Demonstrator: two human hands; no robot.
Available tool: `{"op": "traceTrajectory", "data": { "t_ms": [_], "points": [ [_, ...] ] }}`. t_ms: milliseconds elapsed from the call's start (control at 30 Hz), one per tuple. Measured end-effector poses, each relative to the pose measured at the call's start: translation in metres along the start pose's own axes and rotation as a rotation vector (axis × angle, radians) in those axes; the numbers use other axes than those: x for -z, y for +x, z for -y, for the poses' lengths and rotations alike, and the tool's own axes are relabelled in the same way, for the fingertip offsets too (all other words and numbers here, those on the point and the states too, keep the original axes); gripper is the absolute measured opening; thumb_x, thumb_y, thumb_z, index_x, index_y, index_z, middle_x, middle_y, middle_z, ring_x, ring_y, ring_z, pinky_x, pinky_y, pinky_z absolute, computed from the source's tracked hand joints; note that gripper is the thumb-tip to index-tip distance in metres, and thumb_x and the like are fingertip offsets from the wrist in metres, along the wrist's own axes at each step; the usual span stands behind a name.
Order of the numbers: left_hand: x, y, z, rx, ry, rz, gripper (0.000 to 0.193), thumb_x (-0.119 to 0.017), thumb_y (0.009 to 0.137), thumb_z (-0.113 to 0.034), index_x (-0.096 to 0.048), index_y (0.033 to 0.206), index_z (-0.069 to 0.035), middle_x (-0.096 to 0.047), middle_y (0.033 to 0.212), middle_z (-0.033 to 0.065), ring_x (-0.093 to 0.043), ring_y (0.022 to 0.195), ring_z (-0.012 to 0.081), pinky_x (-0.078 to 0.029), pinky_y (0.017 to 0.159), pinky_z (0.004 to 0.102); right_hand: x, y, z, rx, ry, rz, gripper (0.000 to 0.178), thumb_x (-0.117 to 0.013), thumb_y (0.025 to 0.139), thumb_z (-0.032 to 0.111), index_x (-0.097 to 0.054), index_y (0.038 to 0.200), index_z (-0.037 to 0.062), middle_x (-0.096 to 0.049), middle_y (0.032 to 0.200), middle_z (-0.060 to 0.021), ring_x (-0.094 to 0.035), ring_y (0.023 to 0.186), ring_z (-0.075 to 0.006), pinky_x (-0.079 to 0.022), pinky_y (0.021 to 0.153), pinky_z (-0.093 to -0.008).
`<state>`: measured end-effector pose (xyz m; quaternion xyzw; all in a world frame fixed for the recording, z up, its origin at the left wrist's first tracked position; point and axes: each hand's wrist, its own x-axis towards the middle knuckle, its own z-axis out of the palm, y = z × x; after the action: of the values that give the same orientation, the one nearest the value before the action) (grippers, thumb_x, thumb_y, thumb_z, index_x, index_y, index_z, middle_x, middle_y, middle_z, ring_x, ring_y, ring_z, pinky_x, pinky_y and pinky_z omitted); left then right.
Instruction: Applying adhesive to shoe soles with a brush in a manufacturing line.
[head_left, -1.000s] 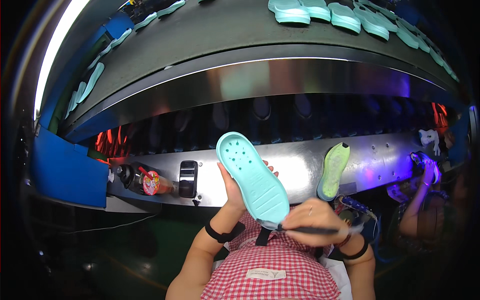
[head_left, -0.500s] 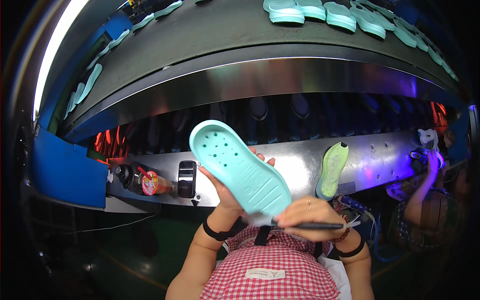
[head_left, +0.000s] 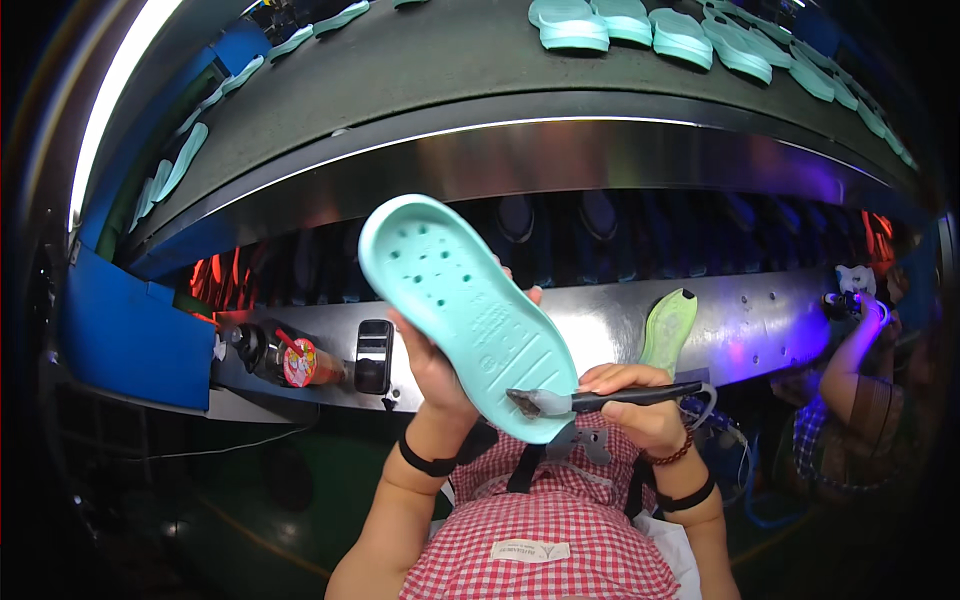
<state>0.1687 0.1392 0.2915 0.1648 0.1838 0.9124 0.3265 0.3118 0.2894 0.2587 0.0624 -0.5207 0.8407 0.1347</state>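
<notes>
A mint-green shoe sole [head_left: 450, 300] is tilted up before me, with small holes in its wide upper end and ridges across its lower end. Wrapped around its edge from the left, my left hand [head_left: 436, 378] holds it, the fingertips showing past its right side. My right hand [head_left: 645, 412] is closed around the black handle of a brush [head_left: 590, 400]. The brush's dark, wet-looking bristles lie over the sole's inner face near the lower end. Behind my right hand, a yellow-green sole-shaped piece [head_left: 670, 327] lies on the metal bench [head_left: 740, 325], partly covered.
On the bench's left stand a black phone-like device [head_left: 374, 358], a drink cup with a red straw [head_left: 308, 365] and a dark bottle [head_left: 250, 347]. Beyond, a conveyor belt [head_left: 430, 70] carries several mint soles [head_left: 682, 40]. At the right, a co-worker's arm [head_left: 845, 350] reaches the bench.
The sole has risen and shifted slightly left in my left hand. My right hand has moved up, bringing the brush from below the sole's lower end onto its inner face.
</notes>
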Motion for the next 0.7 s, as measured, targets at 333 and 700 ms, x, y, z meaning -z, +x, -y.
{"op": "traceTrajectory", "data": {
  "t_ms": [333, 700],
  "points": [
    [0.019, -0.03, 0.027, 0.123, -0.125, 0.008, 0.073, -0.023, 0.085, -0.059, -0.02, 0.136, -0.006, -0.035, 0.132, 0.0175, -0.039, 0.118, 0.037, -0.029, 0.101, 0.05, -0.027, -0.004, 0.0, 0.038, -0.261, 0.018, 0.02, -0.062, 0.073, -0.003, -0.061, 0.093, -0.0019, -0.062, 0.093, -0.0146, -0.059, 0.088, -0.0197, -0.046, 0.08, -0.0304],
    [0.015, -0.017, 0.015, 0.118, -0.033, 0.072, 0.077, -0.039, 0.081, -0.057, -0.025, 0.133, -0.002, -0.042, 0.125, 0.0216, -0.048, 0.109, 0.0365, -0.038, 0.094, 0.0468, -0.017, 0.028, 0.031, 0.203, -0.704, 0.076, 0.023, -0.068, 0.065, -0.002, -0.064, 0.087, 0.0012, -0.065, 0.088, -0.012, -0.061, 0.085, -0.0226, -0.046, 0.079, -0.032]
  ]
}}
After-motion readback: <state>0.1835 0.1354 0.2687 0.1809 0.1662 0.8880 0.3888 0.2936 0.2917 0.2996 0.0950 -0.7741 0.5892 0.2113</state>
